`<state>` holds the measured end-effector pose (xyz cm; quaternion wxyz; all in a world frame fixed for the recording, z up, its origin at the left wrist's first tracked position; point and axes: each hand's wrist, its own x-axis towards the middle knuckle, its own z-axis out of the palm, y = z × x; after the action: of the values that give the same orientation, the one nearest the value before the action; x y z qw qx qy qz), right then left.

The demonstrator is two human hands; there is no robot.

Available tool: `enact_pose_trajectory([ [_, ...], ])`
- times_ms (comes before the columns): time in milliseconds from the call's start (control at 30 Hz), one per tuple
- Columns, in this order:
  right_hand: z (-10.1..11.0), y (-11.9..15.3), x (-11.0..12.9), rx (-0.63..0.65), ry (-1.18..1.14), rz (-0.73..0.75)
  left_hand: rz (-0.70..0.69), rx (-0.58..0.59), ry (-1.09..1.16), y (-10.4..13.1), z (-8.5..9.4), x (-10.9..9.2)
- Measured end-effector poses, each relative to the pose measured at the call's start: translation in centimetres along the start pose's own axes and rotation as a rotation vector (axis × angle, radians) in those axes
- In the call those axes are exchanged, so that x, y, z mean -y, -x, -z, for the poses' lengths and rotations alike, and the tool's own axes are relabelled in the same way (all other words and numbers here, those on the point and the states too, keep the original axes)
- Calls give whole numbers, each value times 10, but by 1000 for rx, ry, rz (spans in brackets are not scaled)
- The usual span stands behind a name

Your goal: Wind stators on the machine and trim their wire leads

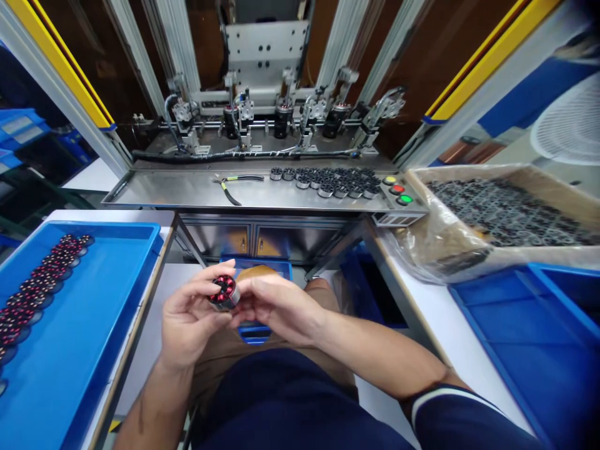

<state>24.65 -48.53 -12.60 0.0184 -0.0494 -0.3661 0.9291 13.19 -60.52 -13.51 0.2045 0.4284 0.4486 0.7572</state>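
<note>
A small round motor core [225, 292] with red windings and a metallic side is held over my lap, its wound face turned up. The fingers and thumb of my left hand [190, 315] are wrapped round its left side. My right hand [279, 306] has its fingertips against the right side of the same core, partly hidden behind it. On the metal ledge [178, 189] ahead are several dark ring-shaped cores [337, 181] and pliers [229, 187] with green and black handles. Several red-wound cores [42, 284] lie in rows in the blue tray [107, 306] at the left.
Behind the ledge stands a machine with fixtures [284, 122] holding wound cores. Coloured buttons [397, 189] sit at the ledge's right end. A plastic-lined box [515, 212] of cores and a blue bin [525, 331] are at the right.
</note>
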Motion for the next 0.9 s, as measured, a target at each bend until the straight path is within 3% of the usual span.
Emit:
enact_pose_trajectory([
  [67, 3, -1, -3, 57, 6, -45, 8, 39, -39, 0, 0, -1],
  [133, 6, -1, -5, 61, 126, 54, 7, -24, -94, 1, 1, -3],
  [233, 11, 0, -2, -74, 653, 592, 31, -158, -241, 6, 2, -9],
  [300, 13, 1, 1, -134, 1049, 968, 139, -111, -310, 11, 2, -14],
  [400, 15, 2, 3, -122, 1327, 1208, 278, -28, -303, 16, -2, -18],
  [500, 14, 4, 3, -123, 1344, 1202, 276, -27, -293, 17, -7, -19],
  [733, 10, 11, 12, -26, 1100, 1088, 201, -121, -410, 15, -8, -19],
  [900, 3, 7, 9, -133, 978, 1011, 159, -129, -328, 13, -9, -15],
])
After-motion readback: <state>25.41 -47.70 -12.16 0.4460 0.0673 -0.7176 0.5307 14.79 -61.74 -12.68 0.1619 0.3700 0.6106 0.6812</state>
